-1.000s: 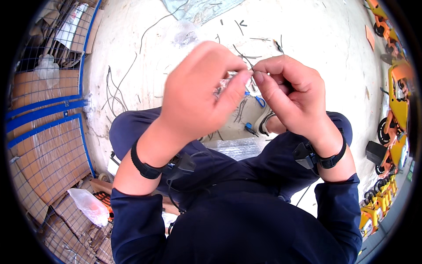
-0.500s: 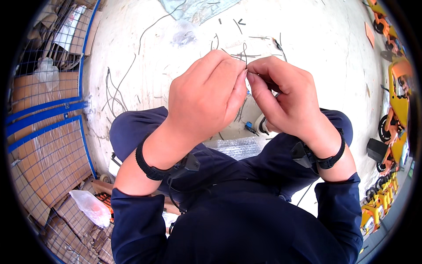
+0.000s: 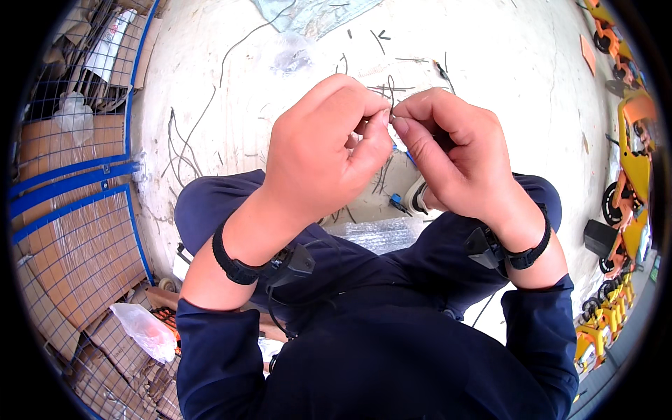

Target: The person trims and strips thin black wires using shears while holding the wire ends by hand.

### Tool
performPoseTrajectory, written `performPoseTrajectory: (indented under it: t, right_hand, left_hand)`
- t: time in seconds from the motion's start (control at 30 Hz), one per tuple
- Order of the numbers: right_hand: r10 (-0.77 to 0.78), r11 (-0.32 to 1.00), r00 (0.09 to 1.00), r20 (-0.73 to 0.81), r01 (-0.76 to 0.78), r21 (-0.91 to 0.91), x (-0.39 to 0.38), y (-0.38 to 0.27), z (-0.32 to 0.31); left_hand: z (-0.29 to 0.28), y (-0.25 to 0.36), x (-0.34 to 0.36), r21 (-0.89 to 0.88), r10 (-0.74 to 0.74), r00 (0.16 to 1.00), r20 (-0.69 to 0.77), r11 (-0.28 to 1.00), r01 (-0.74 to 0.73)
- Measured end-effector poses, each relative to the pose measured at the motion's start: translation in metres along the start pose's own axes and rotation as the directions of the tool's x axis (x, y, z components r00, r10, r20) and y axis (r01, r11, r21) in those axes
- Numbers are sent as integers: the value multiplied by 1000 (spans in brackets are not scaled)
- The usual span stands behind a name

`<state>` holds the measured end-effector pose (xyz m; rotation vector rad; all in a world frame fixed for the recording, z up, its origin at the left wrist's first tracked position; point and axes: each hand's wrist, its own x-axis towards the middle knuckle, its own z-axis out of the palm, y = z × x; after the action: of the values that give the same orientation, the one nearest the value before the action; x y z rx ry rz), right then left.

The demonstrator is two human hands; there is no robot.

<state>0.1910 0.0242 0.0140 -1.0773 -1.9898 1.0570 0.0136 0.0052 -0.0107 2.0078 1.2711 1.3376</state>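
Observation:
My left hand (image 3: 325, 150) and my right hand (image 3: 458, 157) meet at the fingertips in front of me, both pinched on a thin dark wire (image 3: 392, 99), whose held end is mostly hidden by the fingers. Beyond them, short cut wire pieces (image 3: 380, 42) and longer loose cables (image 3: 183, 143) lie on the pale floor (image 3: 196, 105). Between my crossed legs are a small blue object (image 3: 399, 204), too small to make out, and a clear plastic sheet (image 3: 371, 238). A sliver of something blue (image 3: 409, 155) shows just under my fingers.
A blue mesh cage (image 3: 70, 176) holding cardboard (image 3: 84, 252) lines the left side, with a plastic bag (image 3: 140, 329) by it. Yellow-orange wheeled items (image 3: 633, 147) and a black box (image 3: 598, 239) line the right. A light blue cloth (image 3: 315, 14) lies at the top.
My right hand has shifted slightly left, closer to my left. My left hand's fingers curled down over the pinch half a second ago and now sit a little higher, thumb more exposed.

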Motion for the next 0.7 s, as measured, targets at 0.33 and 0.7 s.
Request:
performPoseTrajectory:
  t: [0.33,0.7]
  right_hand:
    - [-147,982,988,-51,140,-125,3,8,3]
    - [14,997,1000,11,-14,71,1,1,-2]
  left_hand:
    - [-2,-3,0,121,96,994,53,987,-102]
    - [-2,-1,3,135,117,993,4,984,-116]
